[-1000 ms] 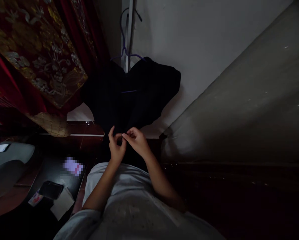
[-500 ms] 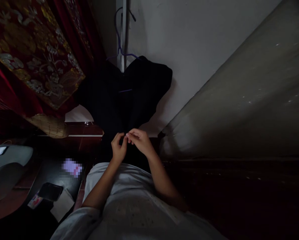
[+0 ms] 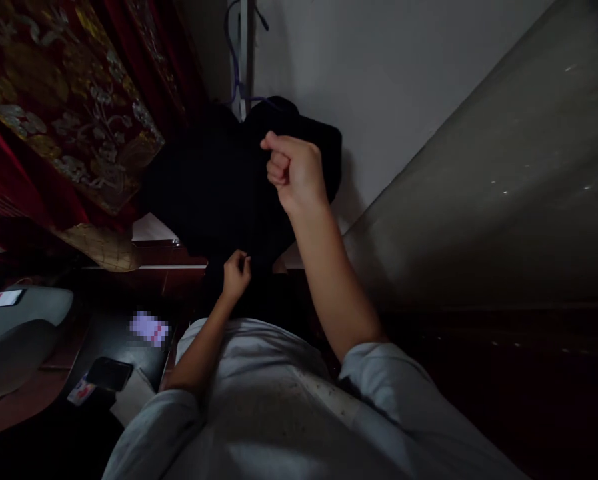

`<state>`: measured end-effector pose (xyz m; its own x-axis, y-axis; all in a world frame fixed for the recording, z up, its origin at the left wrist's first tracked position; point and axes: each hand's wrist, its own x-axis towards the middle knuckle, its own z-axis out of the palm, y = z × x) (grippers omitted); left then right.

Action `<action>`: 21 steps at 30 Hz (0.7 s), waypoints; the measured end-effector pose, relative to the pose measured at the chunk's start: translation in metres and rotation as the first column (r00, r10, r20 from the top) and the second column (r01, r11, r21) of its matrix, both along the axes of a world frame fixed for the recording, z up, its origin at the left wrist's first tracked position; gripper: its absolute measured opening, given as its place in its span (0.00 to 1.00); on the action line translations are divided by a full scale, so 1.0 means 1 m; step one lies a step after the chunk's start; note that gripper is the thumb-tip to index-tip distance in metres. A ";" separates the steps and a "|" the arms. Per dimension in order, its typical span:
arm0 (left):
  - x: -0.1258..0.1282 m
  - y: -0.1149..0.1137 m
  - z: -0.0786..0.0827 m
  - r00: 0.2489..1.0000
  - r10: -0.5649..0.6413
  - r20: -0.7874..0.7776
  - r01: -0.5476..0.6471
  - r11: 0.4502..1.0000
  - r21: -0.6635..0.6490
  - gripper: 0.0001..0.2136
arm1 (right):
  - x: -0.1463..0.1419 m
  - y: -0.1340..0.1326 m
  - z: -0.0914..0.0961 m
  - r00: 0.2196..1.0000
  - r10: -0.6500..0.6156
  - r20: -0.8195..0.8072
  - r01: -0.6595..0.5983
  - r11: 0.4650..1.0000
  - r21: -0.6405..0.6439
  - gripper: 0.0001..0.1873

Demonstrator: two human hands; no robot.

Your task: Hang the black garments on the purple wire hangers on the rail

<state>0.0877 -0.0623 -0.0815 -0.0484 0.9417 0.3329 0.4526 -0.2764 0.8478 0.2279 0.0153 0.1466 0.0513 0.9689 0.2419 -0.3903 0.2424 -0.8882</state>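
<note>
A black garment [image 3: 203,180] hangs in front of me from a purple wire hanger [image 3: 235,63]. My left hand [image 3: 236,277] is closed in a pinch at the garment's lower part, thumb against forefinger. Higher up, my right hand [image 3: 296,170] is raised in front of the garment's upper right side, its fingers curled and the thumb pressed to the forefinger. Whatever that pinch may hold is too fine or too dark to see. The garment's folds blend together in the dim light.
Red embroidered cloth [image 3: 79,113] hangs at the left. Below it, a lit phone [image 3: 5,298] lies on a grey seat [image 3: 43,303]. A dark phone [image 3: 109,374] and a blurred-out screen [image 3: 149,329] rest on a black surface. A large greyish covering [image 3: 469,200] slopes along the right.
My right hand has moved up and away from the left hand, fingers still pinched. My left hand stays low at the garment. The view has shifted slightly.
</note>
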 end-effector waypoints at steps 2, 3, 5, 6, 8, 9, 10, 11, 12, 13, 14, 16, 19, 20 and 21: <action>-0.006 0.017 0.015 0.999 -0.032 -0.007 0.032 0.999 -0.025 0.04 | -0.006 -0.002 0.005 1.000 -0.015 0.012 0.015 0.999 0.032 0.26; -0.009 0.027 0.029 0.999 -0.052 -0.003 0.052 0.998 -0.023 0.02 | -0.009 -0.004 0.004 0.999 -0.029 0.022 0.028 0.999 0.041 0.26; -0.012 0.047 0.072 0.997 -0.072 0.020 0.072 0.997 0.035 0.06 | -0.013 -0.010 -0.002 0.998 -0.056 0.041 0.054 0.997 0.052 0.24; -0.013 0.056 0.099 0.995 -0.089 0.046 0.080 0.983 0.168 0.12 | -0.014 -0.012 -0.005 0.996 -0.067 0.053 0.064 0.996 0.056 0.23; -0.010 0.070 0.155 0.999 -0.046 0.010 0.038 0.922 0.384 0.19 | -0.016 -0.016 -0.007 0.993 -0.073 0.095 0.068 0.996 0.061 0.21; -0.008 0.075 0.181 0.999 -0.023 -0.040 0.039 0.891 0.453 0.19 | -0.015 -0.017 -0.006 0.990 -0.078 0.113 0.071 0.995 0.070 0.21; -0.005 0.078 0.202 0.992 -0.018 -0.127 0.079 0.870 0.488 0.17 | -0.015 -0.018 -0.005 0.988 -0.088 0.123 0.078 0.993 0.084 0.21; -0.003 0.080 0.218 0.980 0.014 -0.198 0.092 0.854 0.513 0.13 | -0.015 -0.019 -0.003 0.988 -0.095 0.125 0.083 0.992 0.098 0.21; 0.000 0.081 0.228 0.965 0.040 -0.258 0.104 0.848 0.519 0.11 | -0.014 -0.018 -0.001 0.988 -0.100 0.121 0.088 0.991 0.103 0.21; 0.003 0.081 0.232 0.950 0.064 -0.307 0.111 0.847 0.521 0.11 | -0.014 -0.018 0.001 0.988 -0.100 0.116 0.089 0.991 0.098 0.22; 0.005 0.079 0.233 0.938 0.092 -0.334 0.104 0.846 0.523 0.11 | -0.014 -0.016 0.001 0.989 -0.095 0.116 0.085 0.993 0.084 0.22; 0.011 0.072 0.228 0.926 0.154 -0.345 0.061 0.840 0.539 0.11 | -0.015 -0.009 -0.003 0.987 -0.089 0.131 0.081 0.995 0.061 0.23; 0.019 0.054 0.231 0.902 0.285 -0.325 -0.037 0.801 0.598 0.15 | -0.018 0.006 -0.024 0.975 -0.171 0.140 0.158 0.982 0.100 0.21; 0.019 0.049 0.237 0.893 0.324 -0.311 -0.060 0.773 0.632 0.17 | -0.019 0.010 -0.034 0.968 -0.205 0.143 0.192 0.976 0.103 0.20; 0.017 0.045 0.245 0.888 0.354 -0.292 -0.076 0.741 0.667 0.18 | -0.020 0.012 -0.047 0.961 -0.233 0.149 0.222 0.971 0.088 0.19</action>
